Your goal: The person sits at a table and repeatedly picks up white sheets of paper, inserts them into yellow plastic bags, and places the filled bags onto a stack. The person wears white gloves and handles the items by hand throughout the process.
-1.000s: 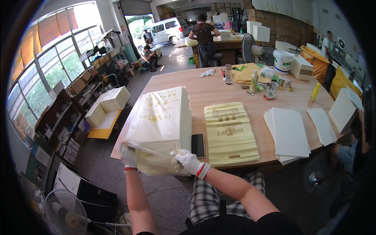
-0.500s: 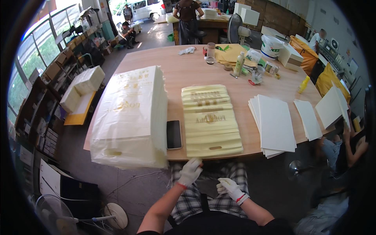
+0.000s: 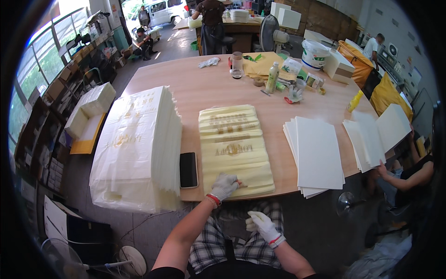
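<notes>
My left hand, in a white glove with bare fingertips showing, reaches over the near end of a stack of pale yellow plastic bags. Its fingers are bent together at the handle hole of the top bag; no lifted plastic shows. Gold print runs across these bags. Over my lap, my gloved right hand is closed, fingers curled; anything inside is hidden. A dark phone lies left of the bags. Beyond it rises a tall pile of whitish bags with gold print, reaching past the table's front edge.
White boards lie fanned at the right. A co-worker's arm reaches to further white sheets. Farther back on the table are a bottle, a jar and a white bucket. A fan stands behind.
My left hand has moved from just off the table's front edge forward onto the yellow bags. My right hand stays over my lap. The co-worker's white sheets at the right have shifted.
</notes>
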{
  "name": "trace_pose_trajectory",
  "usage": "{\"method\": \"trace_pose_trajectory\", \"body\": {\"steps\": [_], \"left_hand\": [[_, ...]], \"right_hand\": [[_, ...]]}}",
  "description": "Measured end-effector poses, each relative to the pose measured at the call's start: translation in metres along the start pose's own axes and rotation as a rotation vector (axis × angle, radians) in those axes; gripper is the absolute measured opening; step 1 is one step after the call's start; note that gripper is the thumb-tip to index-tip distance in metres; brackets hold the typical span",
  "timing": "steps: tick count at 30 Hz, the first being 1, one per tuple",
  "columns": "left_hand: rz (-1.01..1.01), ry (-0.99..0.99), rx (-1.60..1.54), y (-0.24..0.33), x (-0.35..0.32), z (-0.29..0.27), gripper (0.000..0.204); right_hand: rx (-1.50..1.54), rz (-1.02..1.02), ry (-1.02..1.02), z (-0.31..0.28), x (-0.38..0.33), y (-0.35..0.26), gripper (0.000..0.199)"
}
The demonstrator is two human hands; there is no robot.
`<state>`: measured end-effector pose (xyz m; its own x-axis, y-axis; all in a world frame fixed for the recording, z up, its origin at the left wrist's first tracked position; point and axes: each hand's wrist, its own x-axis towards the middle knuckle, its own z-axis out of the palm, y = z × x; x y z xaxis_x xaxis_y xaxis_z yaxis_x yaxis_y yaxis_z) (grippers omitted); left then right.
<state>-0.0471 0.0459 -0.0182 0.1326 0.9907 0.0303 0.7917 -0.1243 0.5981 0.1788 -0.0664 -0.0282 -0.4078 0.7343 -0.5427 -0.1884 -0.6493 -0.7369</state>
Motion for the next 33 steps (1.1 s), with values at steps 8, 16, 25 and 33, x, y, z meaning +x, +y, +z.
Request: {"method": "trace_pose_trajectory", "body": {"steps": [8, 16, 25, 33], "left_hand": [[0.070, -0.081, -0.552, 0.020, 0.016, -0.027, 0.019], [-0.322, 0.174, -0.972, -0.009, 0.063, -0.067, 0.012], [-0.004, 0.035, -0.763, 0.095, 0.032, -0.107, 0.035], [0.255, 0.288, -0.013, 0.092, -0.013, -0.106, 0.055]], "right_hand": [[-0.038, -0.473, 0.168, 0.039, 0.121, -0.058, 0.034], [-1.256, -1.161, 0.800, 0.015, 0.076, -0.099, 0.022], [-1.544, -0.892, 0.554, 0.078, 0.157, -0.091, 0.026], [-0.889, -0.826, 0.014, 0.024, 0.025, -0.107, 0.024]]}}
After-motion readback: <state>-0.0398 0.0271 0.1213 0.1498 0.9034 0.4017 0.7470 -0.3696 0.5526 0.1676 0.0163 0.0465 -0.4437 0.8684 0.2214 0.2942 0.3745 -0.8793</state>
